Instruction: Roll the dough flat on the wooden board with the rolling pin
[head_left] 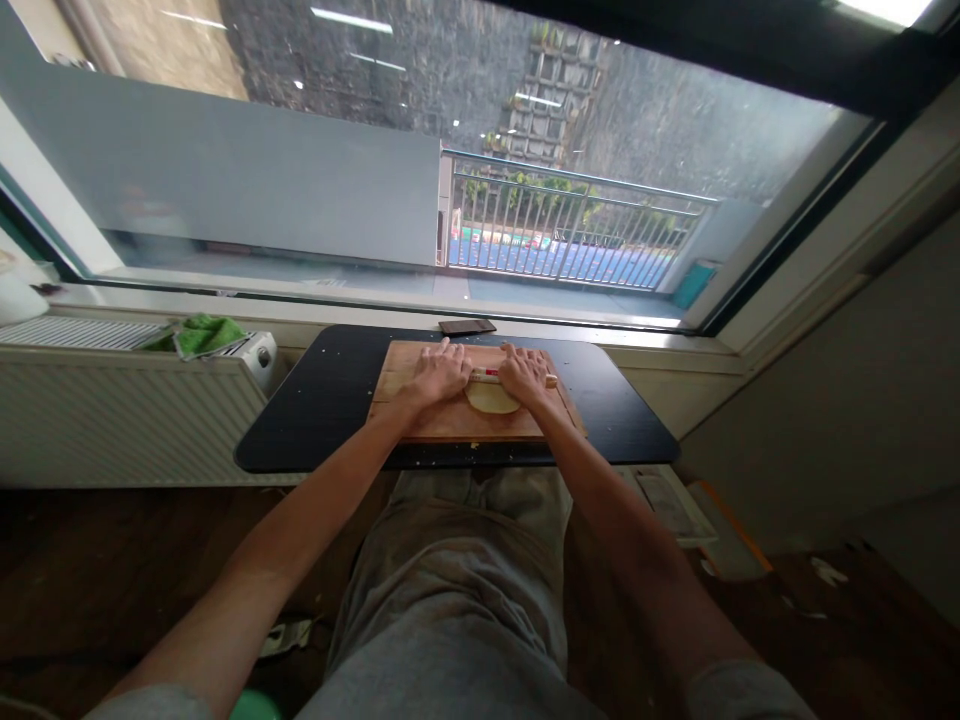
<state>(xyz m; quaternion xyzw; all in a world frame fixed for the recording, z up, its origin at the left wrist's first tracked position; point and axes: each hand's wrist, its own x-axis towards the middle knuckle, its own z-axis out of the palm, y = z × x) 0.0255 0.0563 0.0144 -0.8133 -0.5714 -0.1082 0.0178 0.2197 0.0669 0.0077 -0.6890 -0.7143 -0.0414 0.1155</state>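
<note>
Rolling pin (486, 375) at flat dough's (491, 398) far edge.
Left hand (444, 370) and right hand (523, 373) seem curled around it, above a wooden board (442, 427).

An indoor room, whether home or otherwise we cannot tell, a ribbed white radiator (127, 415) to our left, a green cloth (204, 336) on it, a wide window (420, 110) before us, light strips (351, 20) mirrored in its glass, metal railing (577, 194) outside, brown floor (112, 570) below us

Wearing gry shirt (450, 650) w/ shrt slvs (746, 690), wrinkled in front, & lt beige-gry trousers (529, 498).
</note>
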